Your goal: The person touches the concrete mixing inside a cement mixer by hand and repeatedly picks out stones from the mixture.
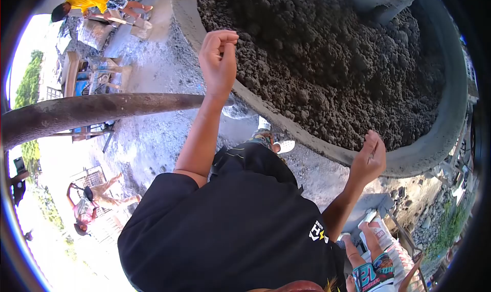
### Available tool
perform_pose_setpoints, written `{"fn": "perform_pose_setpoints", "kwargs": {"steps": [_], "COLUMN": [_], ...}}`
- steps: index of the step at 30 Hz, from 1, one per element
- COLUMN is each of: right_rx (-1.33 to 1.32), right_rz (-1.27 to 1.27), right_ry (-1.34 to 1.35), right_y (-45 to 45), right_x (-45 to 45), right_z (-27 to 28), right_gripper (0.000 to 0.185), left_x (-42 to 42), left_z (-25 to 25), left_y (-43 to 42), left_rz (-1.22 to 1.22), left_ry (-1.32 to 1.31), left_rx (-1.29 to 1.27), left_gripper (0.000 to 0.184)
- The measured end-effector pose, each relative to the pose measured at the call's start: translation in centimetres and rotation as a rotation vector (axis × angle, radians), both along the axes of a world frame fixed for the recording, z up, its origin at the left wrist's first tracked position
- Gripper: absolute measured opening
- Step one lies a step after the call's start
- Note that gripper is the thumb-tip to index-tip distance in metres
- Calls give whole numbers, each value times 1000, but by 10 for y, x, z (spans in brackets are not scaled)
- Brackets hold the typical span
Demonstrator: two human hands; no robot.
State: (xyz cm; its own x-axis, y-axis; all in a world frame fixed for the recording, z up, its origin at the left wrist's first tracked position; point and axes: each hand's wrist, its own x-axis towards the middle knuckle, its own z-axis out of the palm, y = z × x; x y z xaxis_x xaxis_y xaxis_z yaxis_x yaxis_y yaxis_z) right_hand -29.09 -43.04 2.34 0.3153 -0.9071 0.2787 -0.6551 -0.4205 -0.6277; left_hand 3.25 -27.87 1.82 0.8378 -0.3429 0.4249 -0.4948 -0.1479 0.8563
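In front of me is a large round pan (440,133) with a pale, cement-crusted rim. Dark grey, crumbly mix (317,82) like damp concrete fills much of it. A grey, coated metal piece (378,3) stands in the mix at the far side. My left hand (219,61) is raised at the rim's left part, its fingers curled to the thumb with nothing visible in them. Over the near right rim is my right hand (369,158), fingers loosely bent and slightly apart, holding nothing that I can see.
A thick, dirty pipe (102,110) runs in from the left, ending near my left forearm. A person in yellow (92,0) bends with a shovel (140,28) at upper left. Another person (87,210) is at lower left. Someone in patterned shorts (373,271) is at lower right.
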Motion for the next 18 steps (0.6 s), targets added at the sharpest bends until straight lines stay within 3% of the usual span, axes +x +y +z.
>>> {"fn": "perform_pose_setpoints", "kwargs": {"steps": [11, 15, 17, 18], "right_rx": [65, 101, 86, 208], "right_rz": [-114, -159, -58, 12], "right_ry": [-27, 89, 291, 379], "right_y": [-3, -6, -5, -6], "right_x": [9, 15, 27, 35], "right_z": [-8, -7, 1, 8], "right_gripper": [28, 26, 24, 22], "left_x": [-1, 4, 8, 9], "left_z": [-6, -13, -20, -21], "left_y": [10, 12, 12, 9], "left_rz": [-107, -133, -109, -57], "left_ry": [57, 11, 33, 33], "left_rx": [-268, -328, -366, -445], "left_gripper": [21, 24, 32, 36]}}
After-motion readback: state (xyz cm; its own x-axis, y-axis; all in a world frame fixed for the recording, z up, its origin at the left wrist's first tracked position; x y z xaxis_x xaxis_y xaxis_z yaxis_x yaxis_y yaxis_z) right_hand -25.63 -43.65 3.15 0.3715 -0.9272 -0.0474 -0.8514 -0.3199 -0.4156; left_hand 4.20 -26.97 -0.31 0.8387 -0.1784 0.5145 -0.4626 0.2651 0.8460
